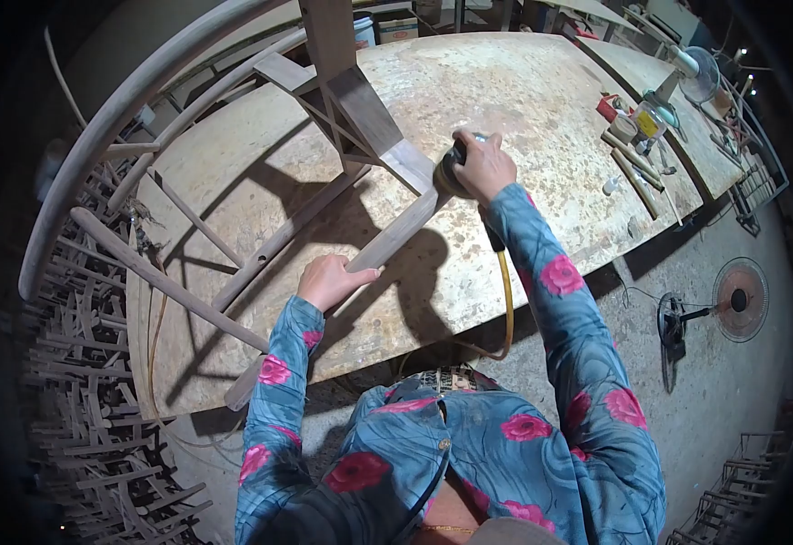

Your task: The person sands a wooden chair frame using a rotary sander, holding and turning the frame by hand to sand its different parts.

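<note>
A wooden chair frame (365,107) lies tipped over on the worktable, its curved rails rising at the left. My left hand (333,280) is closed around one of its legs (394,231), thumb along the top. My right hand (485,168) grips a dark, rounded air sander (449,175) from above. The sander's face is against the leg's far end, by the corner joint. From the tool, a yellow hose (508,304) hangs down over the table's near edge. My right fingers partly hide the sander's body.
The stained worktable (542,118) fills the middle. Hand tools (634,173), a red item and clear containers lie at its right. A pedestal fan (740,300) stands on the floor at right. Many wooden frame parts (96,400) are stacked at left, and more frames sit lower right.
</note>
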### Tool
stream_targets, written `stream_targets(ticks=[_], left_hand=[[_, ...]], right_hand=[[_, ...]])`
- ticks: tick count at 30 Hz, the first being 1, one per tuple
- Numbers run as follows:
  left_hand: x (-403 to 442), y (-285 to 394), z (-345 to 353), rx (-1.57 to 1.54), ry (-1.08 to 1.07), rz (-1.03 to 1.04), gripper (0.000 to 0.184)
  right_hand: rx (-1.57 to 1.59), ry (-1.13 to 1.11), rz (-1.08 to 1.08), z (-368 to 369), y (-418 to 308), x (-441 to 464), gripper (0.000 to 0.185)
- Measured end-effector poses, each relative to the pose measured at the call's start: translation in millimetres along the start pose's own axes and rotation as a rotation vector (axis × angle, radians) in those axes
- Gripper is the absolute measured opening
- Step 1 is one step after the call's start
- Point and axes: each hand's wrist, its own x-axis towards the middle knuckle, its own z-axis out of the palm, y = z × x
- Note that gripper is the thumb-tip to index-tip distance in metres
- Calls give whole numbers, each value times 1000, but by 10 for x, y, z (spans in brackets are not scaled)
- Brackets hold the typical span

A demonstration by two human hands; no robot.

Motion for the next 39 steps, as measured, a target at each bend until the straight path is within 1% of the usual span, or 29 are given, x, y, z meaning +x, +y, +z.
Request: stream_targets(ticks=[1, 4, 5, 8, 11, 13, 16, 23, 29, 31, 35, 37, 39], left_hand=[[-5, 4, -7, -4, 1, -2, 69], [6, -14, -12, -1, -9, 2, 69], [17, -43, 17, -2, -13, -1, 69], [6, -26, 1, 5, -8, -3, 69], [-1, -3, -25, -1, -11, -5, 68], [14, -2, -25, -13, -20, -8, 68], [25, -31, -13, 10, -6, 10, 68], [18, -38, -5, 10, 6, 15, 69], [30, -63, 6, 10, 26, 30, 69], [36, -63, 1, 9, 30, 34, 68], [36, -39, -36, 24, 9, 18, 67], [52, -47, -43, 27, 2, 17, 67], [75, -81, -37, 50, 5, 22, 66]], right_hand=[[-2, -2, -3, -38, -66, -105, 42], [26, -63, -106, -73, -205, -223, 39], [27, -69, -103, -49, -191, -190, 39], [-41, 19, -41, 38, -103, 134, 36], [-53, -10, -31, 10, 15, 187, 36], [-40, -3, -44, -41, -54, 10, 37], [19, -52, -132, -101, -211, -189, 39], [-46, 27, -55, -13, -38, 101, 41], [43, -22, -93, -86, -126, -190, 44], [16, 39, -75, -75, -116, -154, 45], [37, 74, -52, -44, 53, -77, 46], [5, 74, -56, -72, 14, -198, 50], [55, 18, -111, -103, -59, -323, 49]])
